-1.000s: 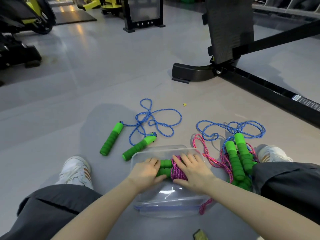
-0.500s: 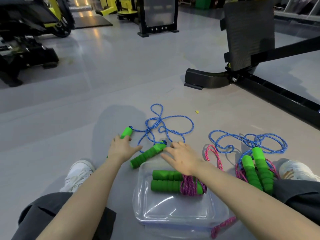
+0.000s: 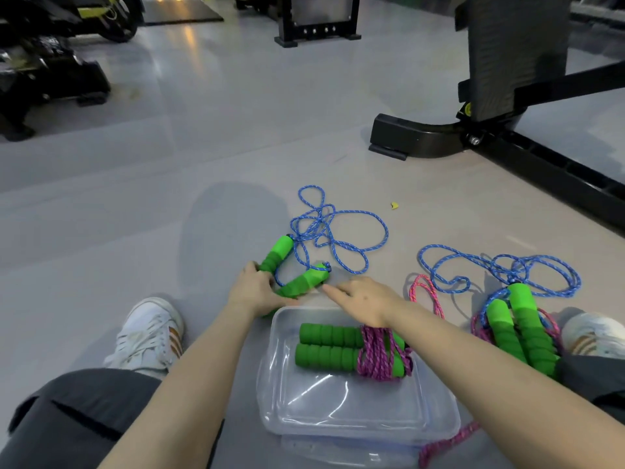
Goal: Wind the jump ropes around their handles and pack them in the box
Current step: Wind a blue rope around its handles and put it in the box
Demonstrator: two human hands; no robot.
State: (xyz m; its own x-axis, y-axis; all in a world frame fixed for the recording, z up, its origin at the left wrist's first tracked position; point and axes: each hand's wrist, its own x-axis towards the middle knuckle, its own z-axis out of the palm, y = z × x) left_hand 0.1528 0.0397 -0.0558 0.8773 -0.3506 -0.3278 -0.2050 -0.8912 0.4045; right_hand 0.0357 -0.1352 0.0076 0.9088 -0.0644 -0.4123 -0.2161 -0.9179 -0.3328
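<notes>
Jump rope (image 3: 324, 245): green handles, blue cord

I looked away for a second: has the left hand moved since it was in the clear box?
Yes. The left hand has left the clear box and gone forward and left of it, to the green handles of the loose blue rope on the floor.

Gym floor: smooth grey rubber-look flooring (image 3: 203, 130), black steel frame of an exercise machine (image 3: 507, 143) at right, black-and-yellow fitness machines (image 3: 67, 38) at rear left.
</notes>
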